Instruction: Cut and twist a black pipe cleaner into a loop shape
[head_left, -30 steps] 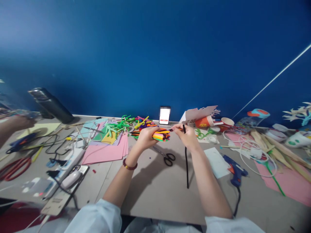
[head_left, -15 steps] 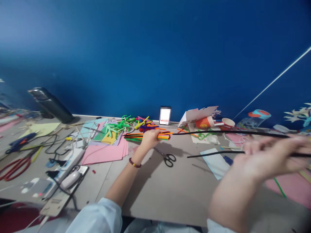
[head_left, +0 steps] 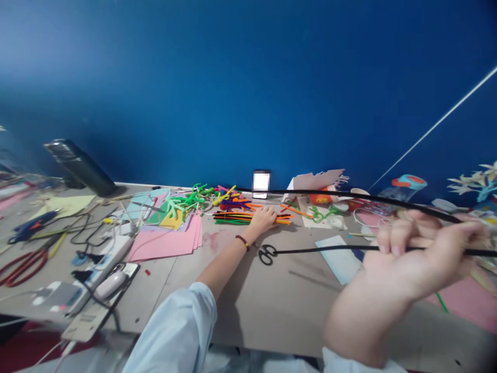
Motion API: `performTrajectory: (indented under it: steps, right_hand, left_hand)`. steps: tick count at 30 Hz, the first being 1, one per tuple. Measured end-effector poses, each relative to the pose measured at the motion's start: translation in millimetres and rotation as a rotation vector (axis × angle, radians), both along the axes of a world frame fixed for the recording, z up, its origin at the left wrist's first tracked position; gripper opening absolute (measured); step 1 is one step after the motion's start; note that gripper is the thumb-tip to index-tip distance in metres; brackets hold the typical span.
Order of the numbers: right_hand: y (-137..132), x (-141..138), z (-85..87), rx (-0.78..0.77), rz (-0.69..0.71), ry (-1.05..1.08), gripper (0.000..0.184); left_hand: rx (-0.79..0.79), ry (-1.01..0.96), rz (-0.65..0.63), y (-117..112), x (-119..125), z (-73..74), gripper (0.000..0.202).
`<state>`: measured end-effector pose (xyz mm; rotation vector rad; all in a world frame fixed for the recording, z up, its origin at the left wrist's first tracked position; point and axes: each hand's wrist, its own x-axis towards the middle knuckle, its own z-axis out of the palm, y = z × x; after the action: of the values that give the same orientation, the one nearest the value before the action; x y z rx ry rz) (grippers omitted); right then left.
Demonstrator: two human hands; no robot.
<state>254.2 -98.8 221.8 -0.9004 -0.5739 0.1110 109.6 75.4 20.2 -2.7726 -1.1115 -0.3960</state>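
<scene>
My left hand is closed over a bundle of coloured pipe cleaners, orange, black, red and green, which lies on the table. Just below its wrist is a pair of scissors with dark handles; the blades are largely hidden by the arm. My right hand, raised at the right and slightly blurred, grips black pipe cleaners. Two long black lengths stretch leftward from it, one above the other, and the lower one's tip overlaps the scissor handles in view.
Green pipe-cleaner pieces and pink paper lie left of centre. A phone stands against the blue wall. Further left are a power strip, a dark bottle and red-handled scissors. An orange cup lies at the right.
My left hand has moved right with the bundle, which now lies on the table. My right hand's black pipe cleaners have shifted left, the upper one rising.
</scene>
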Motion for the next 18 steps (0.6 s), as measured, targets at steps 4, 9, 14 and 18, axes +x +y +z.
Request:
performTrajectory:
  steps: [4, 9, 14, 18]
  right_hand:
    - [0.8, -2.3, 1.5, 0.083, 0.057, 0.049, 0.017]
    - [0.3, -1.2, -1.2, 0.109, 0.202, 0.000, 0.010]
    - [18.7, -7.3, -9.5, 0.016, 0.421, -0.035, 0.013]
    - [39.9, -13.5, -26.8, -0.196, 0.639, -0.130, 0.022]
  left_hand:
    - [0.019, -0.032, -0.026, 16.8, 2.7, 4.5, 0.043]
    - [0.029, -0.245, -0.047, 3.5, -4.5, 25.1, 0.039]
    - [-0.505, -0.830, -0.273, -53.9, -24.6, 60.0, 0.072]
    - [-1.059, -1.296, -0.540, -88.3, -46.8, 88.6, 0.077]
